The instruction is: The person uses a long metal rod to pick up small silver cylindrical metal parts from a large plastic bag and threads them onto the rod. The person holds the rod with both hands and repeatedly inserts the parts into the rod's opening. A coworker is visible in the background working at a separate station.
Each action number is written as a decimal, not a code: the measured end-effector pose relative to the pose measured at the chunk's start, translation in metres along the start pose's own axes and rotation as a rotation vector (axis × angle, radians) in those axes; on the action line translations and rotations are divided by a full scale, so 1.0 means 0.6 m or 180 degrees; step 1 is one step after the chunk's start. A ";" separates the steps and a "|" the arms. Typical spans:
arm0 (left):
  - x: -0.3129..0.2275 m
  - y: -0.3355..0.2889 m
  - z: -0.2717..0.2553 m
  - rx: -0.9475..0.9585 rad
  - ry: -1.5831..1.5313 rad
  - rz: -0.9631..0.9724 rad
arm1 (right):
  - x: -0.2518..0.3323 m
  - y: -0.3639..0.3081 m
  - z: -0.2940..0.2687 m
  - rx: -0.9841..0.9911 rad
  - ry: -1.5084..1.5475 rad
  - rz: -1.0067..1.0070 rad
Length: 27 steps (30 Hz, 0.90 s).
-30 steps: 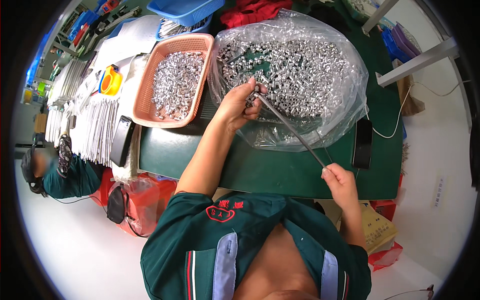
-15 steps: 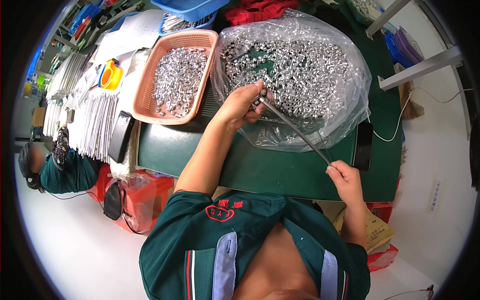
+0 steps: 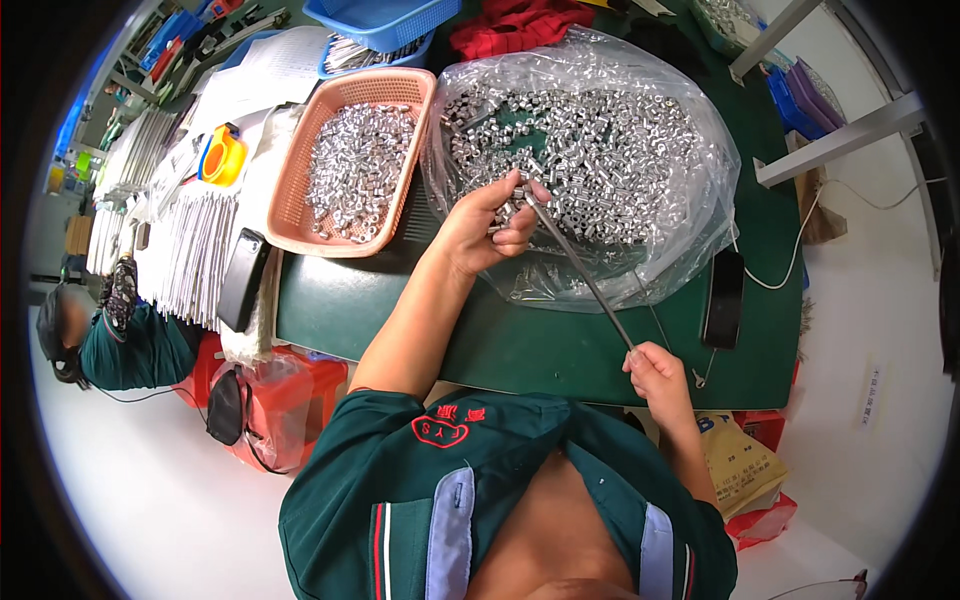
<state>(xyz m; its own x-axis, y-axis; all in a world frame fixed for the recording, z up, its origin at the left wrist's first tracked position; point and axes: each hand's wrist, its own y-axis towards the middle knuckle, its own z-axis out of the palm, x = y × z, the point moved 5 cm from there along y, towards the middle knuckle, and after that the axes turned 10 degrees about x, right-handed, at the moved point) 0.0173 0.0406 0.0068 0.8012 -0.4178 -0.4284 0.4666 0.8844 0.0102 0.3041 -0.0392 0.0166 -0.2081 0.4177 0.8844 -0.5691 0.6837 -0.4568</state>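
Observation:
My left hand is closed around several small silver metal sleeves, some showing between thumb and curled fingers. A long thin grey metal rod slants from there down to the right. Its near end is gripped by my right hand at the table's front edge. The far tip meets the sleeves at my left fingertips; whether it passes through one cannot be told. Just beyond my left hand, a large clear plastic bag lies spread open, with a heap of loose sleeves on it.
A pink basket of similar metal pieces stands left of the bag. Further left are a black phone-like case, a yellow tape dispenser and stacked white strips. A dark phone lies right. Another person sits far left.
My right hand has moved left and nearer to me with the rod, which now slants more steeply. The left hand has shifted only slightly, and more sleeves show in its fingers.

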 end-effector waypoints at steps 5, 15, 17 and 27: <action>-0.003 0.001 0.002 -0.0326 0.0321 0.0031 | 0.008 -0.006 0.009 -0.0096 0.0081 0.0064; 0.005 0.010 -0.001 -0.0103 0.0000 0.0053 | 0.007 0.016 0.025 -0.0124 0.0296 0.0003; -0.001 0.006 0.000 -0.0119 -0.0149 0.0098 | 0.006 0.016 0.020 -0.0132 0.0394 -0.0010; -0.007 0.005 -0.020 0.0151 -0.0805 0.0351 | 0.014 -0.004 -0.005 -0.0130 0.0105 -0.0071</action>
<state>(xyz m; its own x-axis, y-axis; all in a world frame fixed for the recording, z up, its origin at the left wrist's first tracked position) 0.0106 0.0474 -0.0020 0.9134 -0.3634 -0.1833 0.3836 0.9192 0.0890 0.3060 -0.0353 0.0250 -0.1690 0.4212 0.8911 -0.5403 0.7166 -0.4412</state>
